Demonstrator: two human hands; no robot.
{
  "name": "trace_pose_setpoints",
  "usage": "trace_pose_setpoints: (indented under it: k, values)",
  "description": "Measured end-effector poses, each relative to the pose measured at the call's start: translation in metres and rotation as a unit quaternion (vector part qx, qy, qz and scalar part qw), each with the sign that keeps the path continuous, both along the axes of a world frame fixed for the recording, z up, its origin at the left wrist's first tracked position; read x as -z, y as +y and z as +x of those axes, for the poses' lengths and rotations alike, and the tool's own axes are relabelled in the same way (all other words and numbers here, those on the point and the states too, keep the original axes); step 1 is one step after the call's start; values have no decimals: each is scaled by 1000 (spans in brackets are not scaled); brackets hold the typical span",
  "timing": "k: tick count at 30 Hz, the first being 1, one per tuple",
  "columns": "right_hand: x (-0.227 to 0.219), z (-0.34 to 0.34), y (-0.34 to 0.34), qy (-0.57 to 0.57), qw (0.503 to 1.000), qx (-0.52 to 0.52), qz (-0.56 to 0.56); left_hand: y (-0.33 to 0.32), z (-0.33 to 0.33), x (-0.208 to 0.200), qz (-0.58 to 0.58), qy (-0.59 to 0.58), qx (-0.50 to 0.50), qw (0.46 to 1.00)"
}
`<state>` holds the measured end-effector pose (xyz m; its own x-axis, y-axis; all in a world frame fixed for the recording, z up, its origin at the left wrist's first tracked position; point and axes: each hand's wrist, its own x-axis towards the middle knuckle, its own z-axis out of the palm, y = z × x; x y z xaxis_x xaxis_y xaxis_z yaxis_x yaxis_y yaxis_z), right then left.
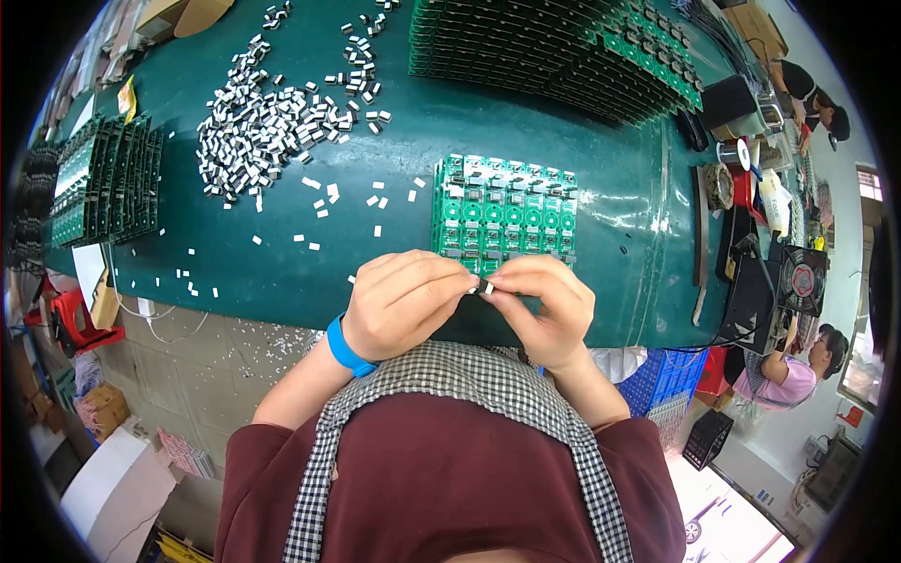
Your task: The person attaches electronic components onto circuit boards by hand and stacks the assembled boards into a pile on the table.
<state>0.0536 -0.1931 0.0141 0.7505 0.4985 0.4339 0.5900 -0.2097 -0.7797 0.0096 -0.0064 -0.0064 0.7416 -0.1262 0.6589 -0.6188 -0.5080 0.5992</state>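
A small black-and-white block (486, 287) is pinched between the fingertips of both my hands, close to the table's near edge. My left hand (399, 298), with a blue band at its wrist, grips it from one side. From the other side my right hand (552, 305) closes thumb and forefinger on it; the fingertips partly hide the block. Just beyond the hands lies a stack of green circuit board panels (511, 212), its near edge partly covered by my fingers. A heap of similar black-and-white blocks (258, 141) spreads over the table farther left.
Loose white slips (378, 231) are scattered on the green table (638, 272). More circuit boards stand in a left stack (108, 183) and a large far stack (554, 56). A solder wire spool (734, 153) and a fan (802, 279) are at the right, where two other people sit.
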Motion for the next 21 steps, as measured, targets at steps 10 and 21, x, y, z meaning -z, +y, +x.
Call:
trace_pose_setpoints:
  k: [10, 21]
  values:
    - [0, 2, -3, 46, 999, -25, 12, 0, 0, -1, 1, 0, 9, 1000]
    - [2, 0, 0, 79, 996, -36, 25, 6, 0, 4, 55, -59, 4, 997]
